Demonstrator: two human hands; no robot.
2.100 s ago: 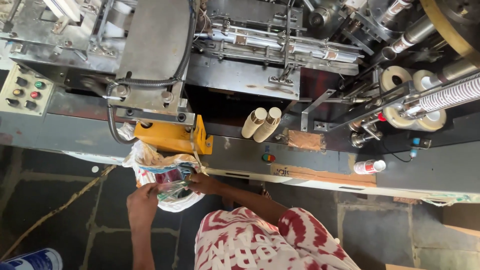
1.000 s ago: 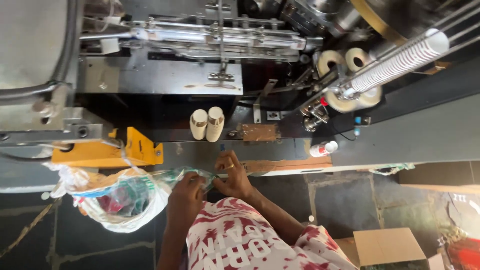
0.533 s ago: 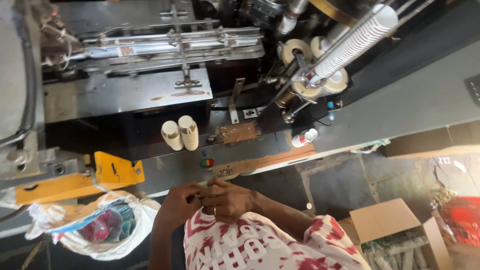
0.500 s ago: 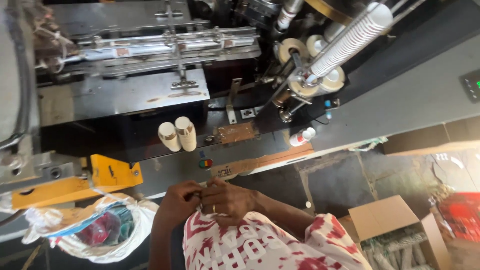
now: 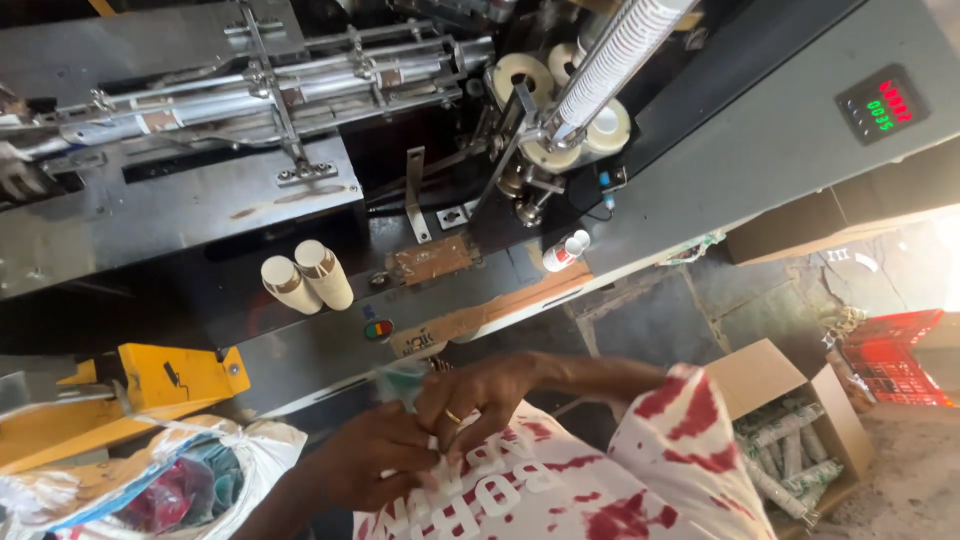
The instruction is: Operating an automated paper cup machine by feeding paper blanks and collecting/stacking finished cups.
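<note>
My left hand [image 5: 372,458] and my right hand [image 5: 478,392], which wears a ring, are together just above my red-and-white shirt [image 5: 640,470]. Both pinch a small crumpled pale green and white scrap [image 5: 402,382]; most of it is hidden by the fingers. They are in front of the grey front panel of a cup-making machine [image 5: 330,350]. A white plastic bag [image 5: 160,480] with coloured contents lies to the left of my left hand.
Two short stacks of paper cups [image 5: 305,275] stand in the machine, and a long cup stack [image 5: 625,45] slants at the top. A yellow metal bracket [image 5: 160,385] is at left. An open cardboard box [image 5: 790,430] and a red crate [image 5: 890,350] are at right.
My hands left the plastic bag and came together in front of my chest on the small scrap. The view swung right, so the bag slid to the lower left and the box appeared.
</note>
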